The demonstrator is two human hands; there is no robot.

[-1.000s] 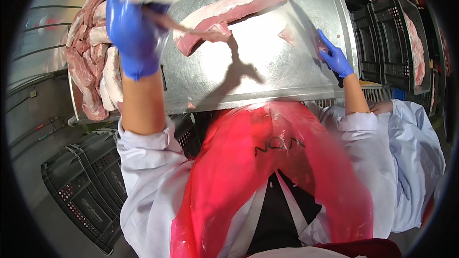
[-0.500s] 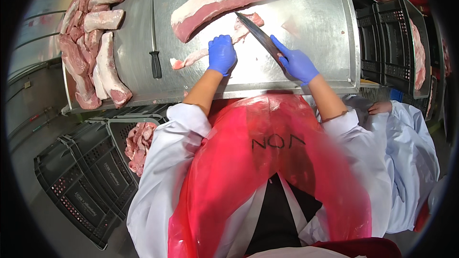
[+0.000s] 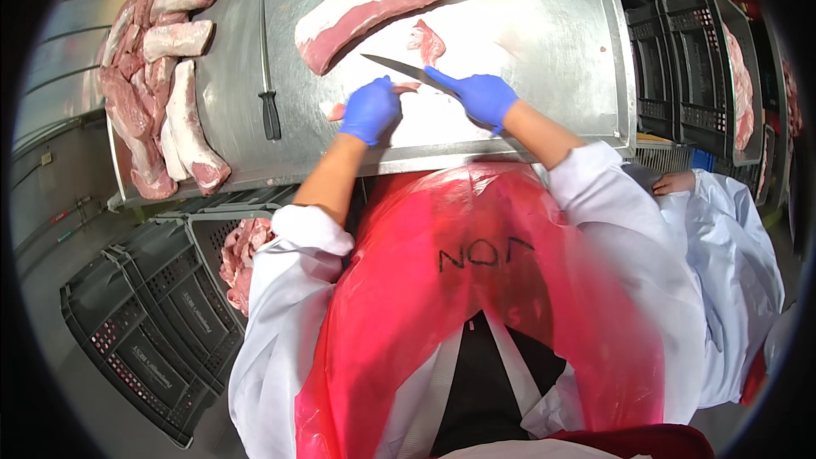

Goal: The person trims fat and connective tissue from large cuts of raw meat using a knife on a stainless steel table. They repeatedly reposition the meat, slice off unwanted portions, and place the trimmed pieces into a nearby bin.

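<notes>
My left hand [image 3: 371, 110], in a blue glove, is closed on a thin strip of meat trimming [image 3: 408, 87]; its ends stick out on both sides of the fist. My right hand [image 3: 484, 99], gloved the same, grips a knife [image 3: 398, 66] whose long blade points left, across the tabletop just beyond the left hand. The knife's handle is mostly hidden in the fingers. A small scrap of meat [image 3: 428, 42] lies on the far side of the blade. Farther back rests a long loin of meat [image 3: 399, 4], pale fat along its upper side and pink flesh facing me.
A sharpening steel [image 3: 266, 59] with a black handle lies on the metal table [image 3: 229, 119], left of the loin. Several meat pieces [image 3: 183, 106] are heaped at the left edge. Dark crates [image 3: 153, 314] stand lower left, others [image 3: 693, 68] at right. Another person's sleeve [image 3: 727, 272] is at right.
The knife blade has swung to point left and nearer me. Both hands have shifted left. The trimming, earlier one long strip, now shows a scrap apart from the held portion.
</notes>
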